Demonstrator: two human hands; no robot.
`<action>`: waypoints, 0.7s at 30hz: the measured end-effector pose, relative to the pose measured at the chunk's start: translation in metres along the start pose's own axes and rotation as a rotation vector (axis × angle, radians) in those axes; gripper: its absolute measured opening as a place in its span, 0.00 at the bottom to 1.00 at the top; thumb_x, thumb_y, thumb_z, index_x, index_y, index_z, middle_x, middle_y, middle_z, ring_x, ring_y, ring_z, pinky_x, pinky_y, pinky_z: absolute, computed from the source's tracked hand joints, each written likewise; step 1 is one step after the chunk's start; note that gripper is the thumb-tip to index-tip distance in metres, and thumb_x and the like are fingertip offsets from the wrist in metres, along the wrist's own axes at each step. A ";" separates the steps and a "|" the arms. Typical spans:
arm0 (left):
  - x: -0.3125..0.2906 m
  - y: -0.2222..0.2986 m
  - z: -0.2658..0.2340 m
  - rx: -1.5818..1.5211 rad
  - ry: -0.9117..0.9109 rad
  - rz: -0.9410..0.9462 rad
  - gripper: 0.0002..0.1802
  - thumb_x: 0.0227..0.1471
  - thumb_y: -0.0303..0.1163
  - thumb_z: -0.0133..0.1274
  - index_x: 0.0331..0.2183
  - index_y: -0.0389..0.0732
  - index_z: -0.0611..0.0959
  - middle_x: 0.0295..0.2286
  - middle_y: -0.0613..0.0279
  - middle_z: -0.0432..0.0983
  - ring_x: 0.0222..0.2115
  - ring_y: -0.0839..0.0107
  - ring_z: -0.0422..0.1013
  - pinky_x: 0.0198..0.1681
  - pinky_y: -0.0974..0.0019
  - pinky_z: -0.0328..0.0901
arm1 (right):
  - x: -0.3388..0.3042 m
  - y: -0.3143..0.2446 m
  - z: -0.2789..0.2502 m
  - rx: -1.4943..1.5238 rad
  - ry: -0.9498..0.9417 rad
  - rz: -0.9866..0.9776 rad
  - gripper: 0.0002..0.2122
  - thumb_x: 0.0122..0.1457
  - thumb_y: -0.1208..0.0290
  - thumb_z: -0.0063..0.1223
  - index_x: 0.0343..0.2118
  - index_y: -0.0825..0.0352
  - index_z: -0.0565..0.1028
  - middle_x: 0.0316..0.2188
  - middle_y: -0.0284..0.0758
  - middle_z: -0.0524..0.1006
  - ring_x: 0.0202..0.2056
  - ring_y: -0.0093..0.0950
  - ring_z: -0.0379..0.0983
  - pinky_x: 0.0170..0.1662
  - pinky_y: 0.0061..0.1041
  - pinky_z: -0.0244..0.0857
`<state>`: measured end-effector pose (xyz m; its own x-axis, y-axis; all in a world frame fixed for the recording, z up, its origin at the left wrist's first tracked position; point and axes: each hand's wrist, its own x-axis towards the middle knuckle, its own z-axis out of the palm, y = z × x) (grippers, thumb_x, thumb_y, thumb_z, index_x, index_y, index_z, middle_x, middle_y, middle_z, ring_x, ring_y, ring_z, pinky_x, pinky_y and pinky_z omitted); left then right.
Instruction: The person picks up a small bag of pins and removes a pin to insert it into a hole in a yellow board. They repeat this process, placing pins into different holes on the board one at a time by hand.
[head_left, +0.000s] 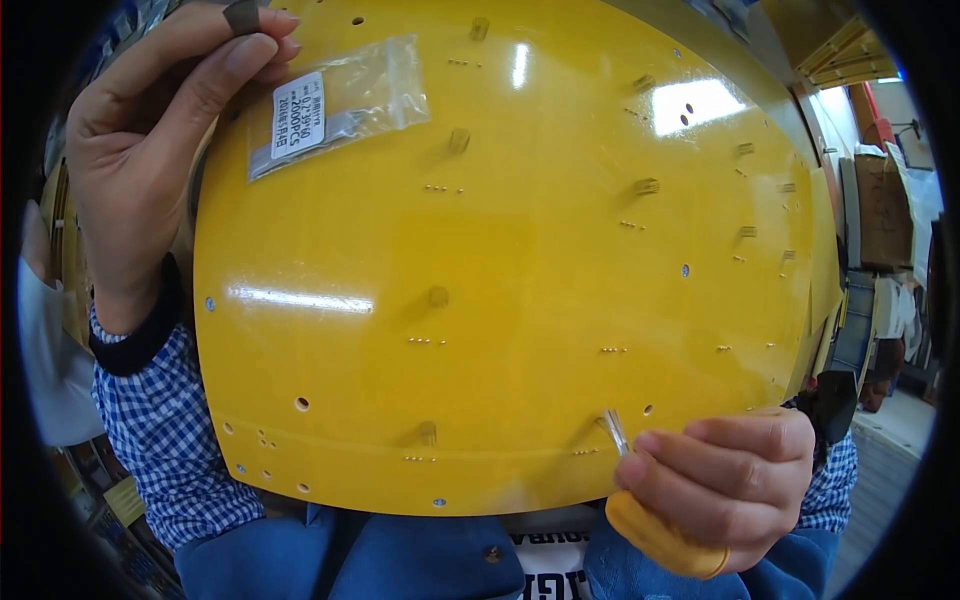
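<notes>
**Two hands at a glossy yellow board**

One small clear plastic bag [335, 105] with a white label lies against the upper left of a large glossy yellow panel [500, 300]; thin grey pieces show inside it, too small to tell apart. The left hand [150, 150] is raised at the panel's upper left edge, wrist bent and sleeved in blue-and-white check with a dark cuff. Its grip is closed: thumb and forefinger pinch the bag's top corner, and a small dark cap sits on one fingertip.

The right hand [725, 480] sits at the panel's lower right edge, fingers curled into a closed grip around a thin clear tool [615, 432] whose tip touches the yellow surface just beside a small hole. A yellow rubber finger cot [660, 540] covers its thumb. Short brownish pegs [458, 140] stand out of the panel in scattered rows, with tiny dotted holes near each.
</notes>
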<state>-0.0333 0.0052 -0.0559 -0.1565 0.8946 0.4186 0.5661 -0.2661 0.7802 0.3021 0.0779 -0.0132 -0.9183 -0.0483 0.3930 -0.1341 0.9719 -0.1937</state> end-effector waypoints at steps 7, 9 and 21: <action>0.003 0.009 0.010 -0.002 0.008 0.012 0.10 0.54 0.23 0.49 0.39 0.37 0.81 0.38 0.56 0.76 0.37 0.70 0.74 0.45 0.69 0.69 | 0.004 0.001 -0.006 0.097 -0.046 0.021 0.04 0.46 0.73 0.57 0.27 0.59 0.77 0.29 0.26 0.79 0.27 0.17 0.75 0.33 0.14 0.64; 0.001 0.017 0.018 -0.012 0.004 0.069 0.10 0.54 0.23 0.49 0.39 0.38 0.81 0.37 0.56 0.76 0.37 0.70 0.74 0.45 0.69 0.69 | 0.001 0.008 -0.003 0.228 -0.004 0.045 0.03 0.47 0.74 0.57 0.27 0.59 0.77 0.30 0.27 0.79 0.28 0.18 0.75 0.32 0.14 0.64; 0.003 0.008 0.004 -0.062 -0.034 0.007 0.10 0.54 0.23 0.49 0.39 0.38 0.81 0.37 0.56 0.76 0.38 0.70 0.74 0.45 0.69 0.69 | -0.005 0.005 -0.002 0.150 -0.021 0.006 0.03 0.49 0.73 0.56 0.27 0.58 0.76 0.31 0.27 0.79 0.29 0.19 0.76 0.32 0.14 0.66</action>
<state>-0.0258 0.0075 -0.0499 -0.1246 0.9042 0.4086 0.5159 -0.2927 0.8051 0.3065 0.0836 -0.0142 -0.9264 -0.0488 0.3732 -0.1814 0.9268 -0.3289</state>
